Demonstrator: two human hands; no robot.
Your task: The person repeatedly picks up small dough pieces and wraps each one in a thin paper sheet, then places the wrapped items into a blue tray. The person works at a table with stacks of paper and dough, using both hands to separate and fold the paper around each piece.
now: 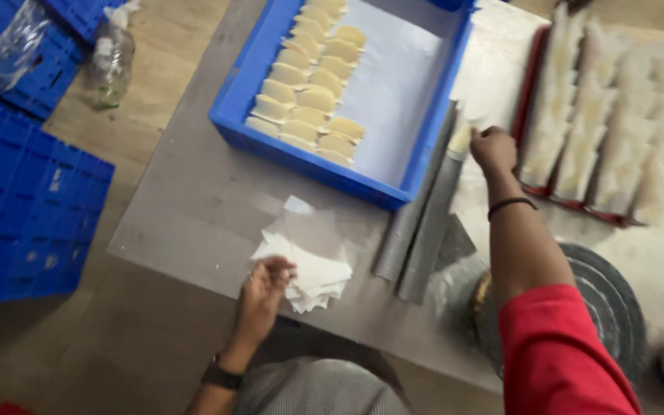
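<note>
A bright blue plastic crate holds pale yellow folded pastries on white lining paper. White paper squares lie on the grey metal desk; a red tray edges pale packets.

A grey metal table filled the middle. Brown floor showed at ten o'clock, with stacked blue crates at nine o'clock.

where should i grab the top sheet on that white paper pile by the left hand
Pinch a free corner of the top sheet on the white paper stack, coming from the near edge where the left hand already rests. The sheets lie flat and fanned, so corners stick out separately there.
</note>
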